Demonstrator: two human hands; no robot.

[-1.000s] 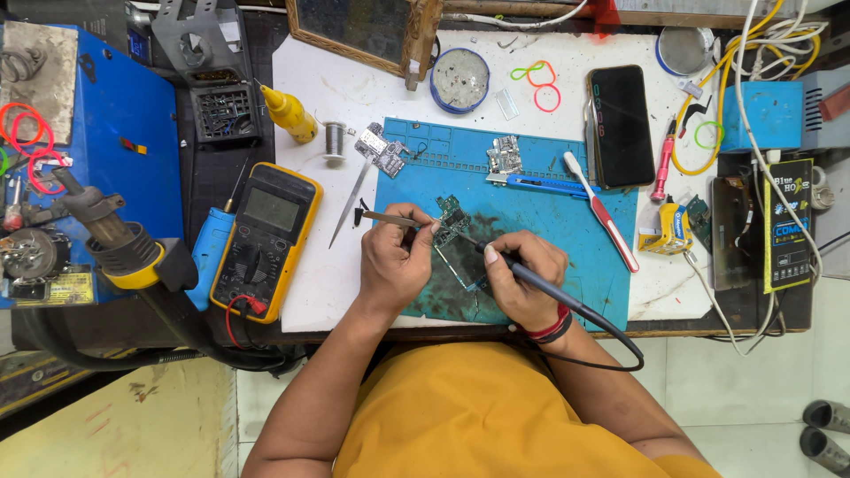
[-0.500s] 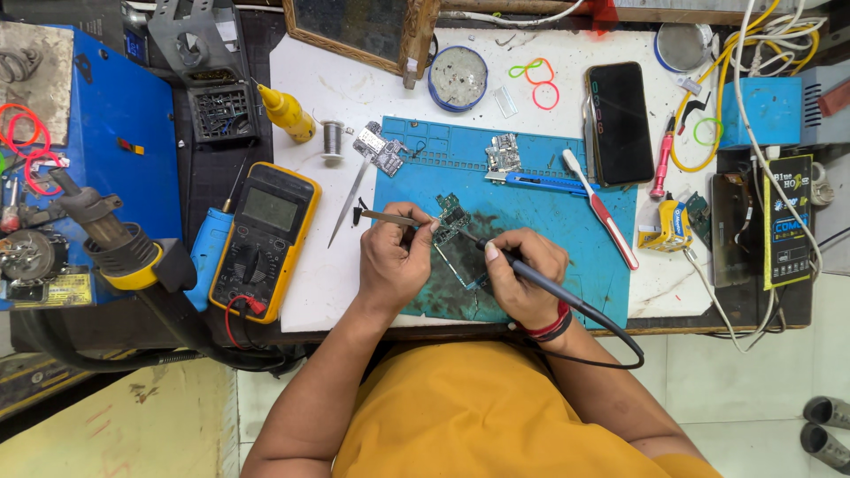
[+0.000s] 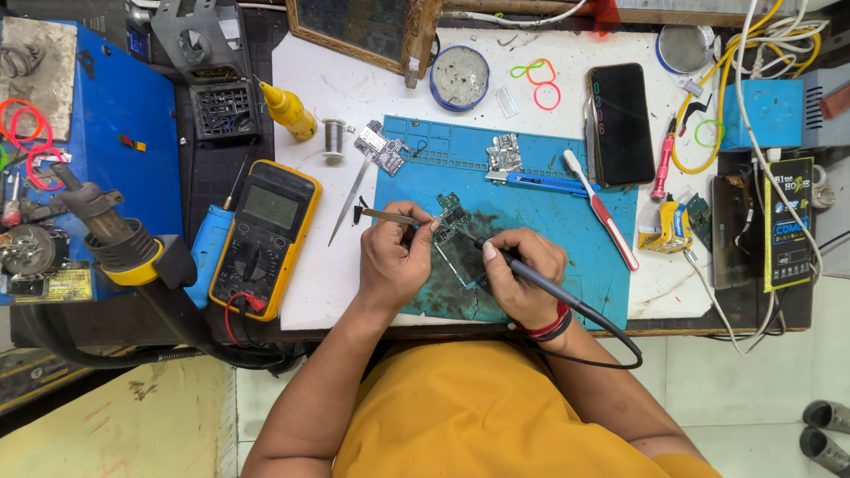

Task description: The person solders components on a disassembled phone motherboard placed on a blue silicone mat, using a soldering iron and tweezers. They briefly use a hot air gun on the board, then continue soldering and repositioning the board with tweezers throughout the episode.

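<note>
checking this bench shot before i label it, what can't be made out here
- Head view: the soldering iron tip and its contact point on the circuit board are too small to see.
- Part of the board lies hidden under the left hand and right hand.
- The tweezers tips are too small.

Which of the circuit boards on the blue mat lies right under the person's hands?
The dark green circuit board between the left hand and right hand. The other two, silver-shielded boards, lie untouched near the mat's far edge.
</note>
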